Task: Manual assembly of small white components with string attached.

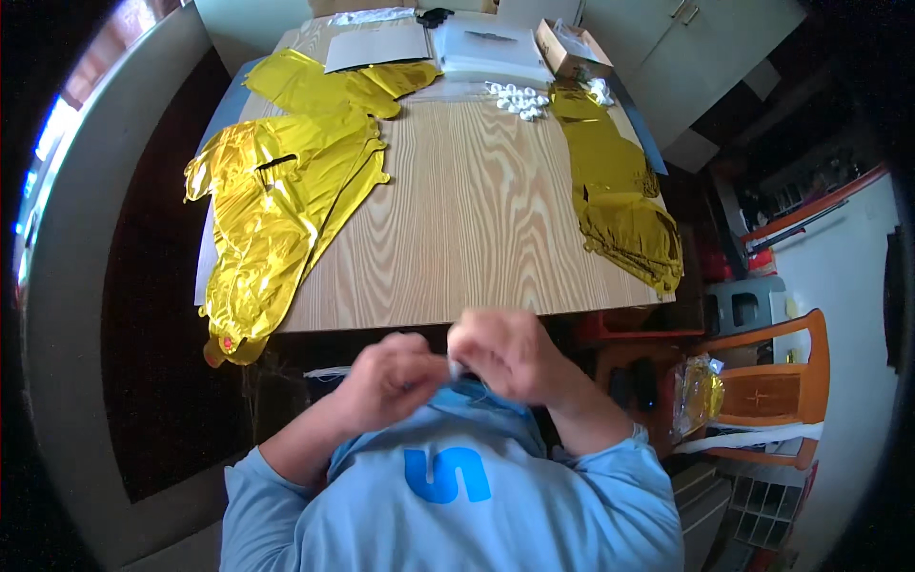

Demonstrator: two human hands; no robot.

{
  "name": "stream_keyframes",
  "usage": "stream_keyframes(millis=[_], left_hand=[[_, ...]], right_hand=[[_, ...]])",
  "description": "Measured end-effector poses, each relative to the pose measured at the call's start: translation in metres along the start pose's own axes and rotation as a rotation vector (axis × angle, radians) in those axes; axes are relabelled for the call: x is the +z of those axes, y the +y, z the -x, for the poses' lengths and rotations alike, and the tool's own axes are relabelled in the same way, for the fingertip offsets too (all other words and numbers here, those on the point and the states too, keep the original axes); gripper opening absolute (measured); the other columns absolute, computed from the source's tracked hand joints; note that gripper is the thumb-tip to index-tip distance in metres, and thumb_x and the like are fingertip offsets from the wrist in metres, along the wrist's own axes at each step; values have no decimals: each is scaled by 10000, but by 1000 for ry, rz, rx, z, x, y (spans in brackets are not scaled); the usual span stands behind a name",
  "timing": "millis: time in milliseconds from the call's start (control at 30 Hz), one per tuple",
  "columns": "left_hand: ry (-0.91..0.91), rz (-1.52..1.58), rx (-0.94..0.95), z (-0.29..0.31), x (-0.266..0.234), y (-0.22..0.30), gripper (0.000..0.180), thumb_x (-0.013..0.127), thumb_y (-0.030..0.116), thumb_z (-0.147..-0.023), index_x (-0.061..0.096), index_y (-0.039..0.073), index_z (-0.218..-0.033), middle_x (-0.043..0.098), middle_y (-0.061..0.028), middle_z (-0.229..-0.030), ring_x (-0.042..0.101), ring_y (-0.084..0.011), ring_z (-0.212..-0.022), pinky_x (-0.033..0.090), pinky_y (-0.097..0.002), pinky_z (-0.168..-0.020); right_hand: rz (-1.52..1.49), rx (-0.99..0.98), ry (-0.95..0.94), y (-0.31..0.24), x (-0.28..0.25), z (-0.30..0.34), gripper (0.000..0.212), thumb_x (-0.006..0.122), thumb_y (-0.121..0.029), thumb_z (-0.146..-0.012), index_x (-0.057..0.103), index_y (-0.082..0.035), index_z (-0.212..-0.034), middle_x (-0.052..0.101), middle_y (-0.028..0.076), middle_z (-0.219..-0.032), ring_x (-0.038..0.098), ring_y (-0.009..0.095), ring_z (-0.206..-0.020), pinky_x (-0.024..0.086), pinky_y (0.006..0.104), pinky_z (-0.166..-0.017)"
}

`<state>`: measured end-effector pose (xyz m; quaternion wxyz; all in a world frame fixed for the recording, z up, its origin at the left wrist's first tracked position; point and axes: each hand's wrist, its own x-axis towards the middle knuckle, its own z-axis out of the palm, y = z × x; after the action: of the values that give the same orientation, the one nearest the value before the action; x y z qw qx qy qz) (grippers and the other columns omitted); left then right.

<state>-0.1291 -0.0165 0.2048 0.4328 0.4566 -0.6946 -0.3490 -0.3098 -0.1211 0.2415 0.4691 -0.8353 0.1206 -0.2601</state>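
Note:
In front of my chest, just off the table's near edge, my left hand (396, 379) and my right hand (505, 353) are close together, both with curled, pinching fingers. A small whitish piece (456, 368) shows between the fingertips, partly hidden, and its kind cannot be made out. Flat gold foil balloons (276, 191) lie in a pile on the table's left side, one end hanging over the front edge. Another gold foil balloon (610, 172) is stretched along the right side. Several small white coils (519, 99) sit in a cluster toward the far right.
The wood-grain table (457, 210) spans the view ahead. At its far end are a grey board (379, 48), a stack of clear plastic sheets (491, 52) and an open cardboard box (575, 52). A wooden chair (762, 396) holding a clear bag of gold foil (701, 393) stands right.

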Motion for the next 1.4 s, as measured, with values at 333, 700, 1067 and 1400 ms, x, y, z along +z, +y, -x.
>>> stream_keyframes(millis=[333, 700, 1067, 1400], left_hand=[[102, 102, 31, -4, -1, 4, 166, 633, -16, -806, 696, 25, -955, 533, -84, -670, 517, -193, -604, 413, -300, -560], [275, -22, -138, -12, -13, -3, 121, 616, -17, -820, 674, 13, -922, 535, -85, -707, 526, -178, -645, 420, -273, -587], [140, -59, -33, -5, 5, -20, 97, 622, -5, -814, 670, 16, -896, 549, -84, -697, 514, -197, -638, 410, -290, -605], [66, 223, -85, -6, 5, 0, 113, 623, 7, -849, 683, 1, -944, 557, -55, -736, 541, -135, -679, 429, -268, -605]], right_hand=[[83, 90, 90, 24, 2, -5, 110, 573, -126, -893, 579, -32, -836, 569, 160, -738, 602, 347, -690, 484, 377, -636], [-74, -75, -175, 19, 21, 13, 62, 592, -80, -868, 597, -21, -852, 577, 122, -738, 605, 280, -673, 481, 362, -620], [-25, -150, -125, 8, 2, -5, 113, 554, -158, -900, 582, -58, -853, 575, 141, -707, 621, 332, -687, 495, 399, -615], [160, -54, -27, 12, -12, -14, 125, 572, -156, -897, 576, -42, -846, 593, 147, -768, 627, 335, -704, 506, 401, -625]])
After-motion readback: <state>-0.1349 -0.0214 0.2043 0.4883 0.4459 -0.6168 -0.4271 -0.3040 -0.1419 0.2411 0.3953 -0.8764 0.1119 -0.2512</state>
